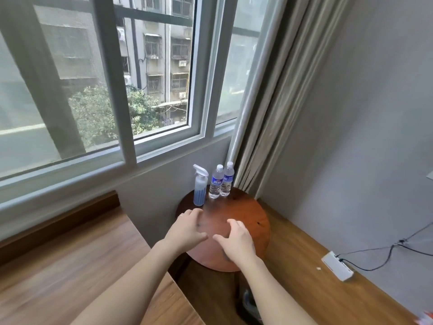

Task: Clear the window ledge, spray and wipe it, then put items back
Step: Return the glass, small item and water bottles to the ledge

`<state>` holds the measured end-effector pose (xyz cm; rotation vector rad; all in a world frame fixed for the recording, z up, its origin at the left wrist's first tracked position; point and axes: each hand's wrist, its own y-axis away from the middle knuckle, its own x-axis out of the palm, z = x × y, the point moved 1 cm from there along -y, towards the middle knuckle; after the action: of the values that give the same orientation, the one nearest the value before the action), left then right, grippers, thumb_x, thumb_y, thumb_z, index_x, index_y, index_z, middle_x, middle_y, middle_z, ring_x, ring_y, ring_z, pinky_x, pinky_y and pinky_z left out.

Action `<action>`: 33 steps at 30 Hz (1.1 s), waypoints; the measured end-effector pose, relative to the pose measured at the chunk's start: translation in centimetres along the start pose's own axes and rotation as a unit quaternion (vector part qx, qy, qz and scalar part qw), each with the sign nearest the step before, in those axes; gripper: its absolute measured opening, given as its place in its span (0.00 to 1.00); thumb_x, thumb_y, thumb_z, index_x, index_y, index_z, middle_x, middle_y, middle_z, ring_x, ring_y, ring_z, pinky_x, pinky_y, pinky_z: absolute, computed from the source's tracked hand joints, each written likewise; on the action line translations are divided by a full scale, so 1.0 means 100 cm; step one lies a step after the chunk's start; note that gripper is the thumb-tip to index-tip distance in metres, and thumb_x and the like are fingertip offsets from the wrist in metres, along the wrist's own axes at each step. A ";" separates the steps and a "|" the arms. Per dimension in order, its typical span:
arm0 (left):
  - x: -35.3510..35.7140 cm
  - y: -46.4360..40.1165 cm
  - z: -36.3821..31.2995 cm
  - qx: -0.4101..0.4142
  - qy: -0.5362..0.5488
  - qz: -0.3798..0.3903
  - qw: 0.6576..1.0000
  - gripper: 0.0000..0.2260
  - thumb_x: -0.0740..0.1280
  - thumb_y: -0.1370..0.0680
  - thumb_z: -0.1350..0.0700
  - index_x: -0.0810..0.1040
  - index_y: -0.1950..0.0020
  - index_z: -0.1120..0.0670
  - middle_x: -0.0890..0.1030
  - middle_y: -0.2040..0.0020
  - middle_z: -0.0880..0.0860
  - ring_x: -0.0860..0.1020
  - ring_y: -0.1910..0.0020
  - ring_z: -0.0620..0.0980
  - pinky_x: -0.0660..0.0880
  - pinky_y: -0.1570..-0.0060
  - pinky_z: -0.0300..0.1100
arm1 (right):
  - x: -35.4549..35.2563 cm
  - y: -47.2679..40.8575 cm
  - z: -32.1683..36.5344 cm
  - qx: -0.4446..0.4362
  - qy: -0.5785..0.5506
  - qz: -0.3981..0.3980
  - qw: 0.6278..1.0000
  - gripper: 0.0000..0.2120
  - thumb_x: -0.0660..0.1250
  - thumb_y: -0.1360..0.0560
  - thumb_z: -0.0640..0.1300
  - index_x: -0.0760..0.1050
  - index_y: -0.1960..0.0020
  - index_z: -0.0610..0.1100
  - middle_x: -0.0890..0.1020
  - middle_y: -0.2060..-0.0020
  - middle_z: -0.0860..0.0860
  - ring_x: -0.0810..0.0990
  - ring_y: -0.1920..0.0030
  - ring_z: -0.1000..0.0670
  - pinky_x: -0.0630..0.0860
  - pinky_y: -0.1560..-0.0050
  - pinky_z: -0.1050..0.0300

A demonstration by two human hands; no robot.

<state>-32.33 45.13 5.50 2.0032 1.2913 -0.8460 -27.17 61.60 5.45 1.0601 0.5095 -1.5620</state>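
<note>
Over the round wooden stool [248, 214], both hands hover empty: left hand [186, 228] and right hand [236, 240], fingers loosely spread, gripping nothing. Beyond them at the stool's far edge stand the spray bottle [199, 186], blue liquid low inside, and two water bottles [221, 181], touching, likely parked off the window ledge [70, 170]. Ledge pale, bare in view.

I see a round reddish wooden stool [246, 214] as the carrier. At its far edge by the wall stand a spray bottle [199, 188] with blue liquid and two water bottles [221, 181], touching each other, all upright.
</note>
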 end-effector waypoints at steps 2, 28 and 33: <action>0.007 -0.015 -0.006 0.001 0.006 0.004 1.000 0.33 0.71 0.28 0.48 0.64 0.26 0.50 0.71 0.32 0.51 0.68 0.32 0.51 0.66 0.35 0.43 | -0.003 -0.016 -0.008 0.009 0.001 0.002 1.000 0.35 0.69 0.26 0.61 0.65 0.24 0.50 0.71 0.30 0.51 0.71 0.31 0.48 0.72 0.33 0.50; 0.101 -0.309 -0.069 -0.159 0.218 -0.179 0.946 0.27 0.73 0.31 0.61 0.66 0.38 0.43 0.69 0.48 0.33 0.69 0.45 0.37 0.65 0.48 0.36 | -0.029 -0.341 -0.114 0.004 -0.046 0.114 0.992 0.34 0.71 0.24 0.54 0.63 0.24 0.46 0.69 0.28 0.48 0.68 0.27 0.46 0.63 0.28 0.53; 0.115 -0.352 -0.053 -0.182 0.241 -0.195 0.933 0.25 0.75 0.33 0.57 0.63 0.46 0.44 0.71 0.48 0.39 0.72 0.47 0.31 0.67 0.53 0.27 | -0.026 -0.390 -0.106 -0.013 -0.064 0.123 0.990 0.34 0.72 0.25 0.52 0.64 0.24 0.44 0.71 0.30 0.47 0.68 0.28 0.46 0.63 0.31 0.56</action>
<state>-60.23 67.56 -5.27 1.7297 2.0048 -0.2355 -59.94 82.35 -6.13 0.9567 0.2975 -1.3906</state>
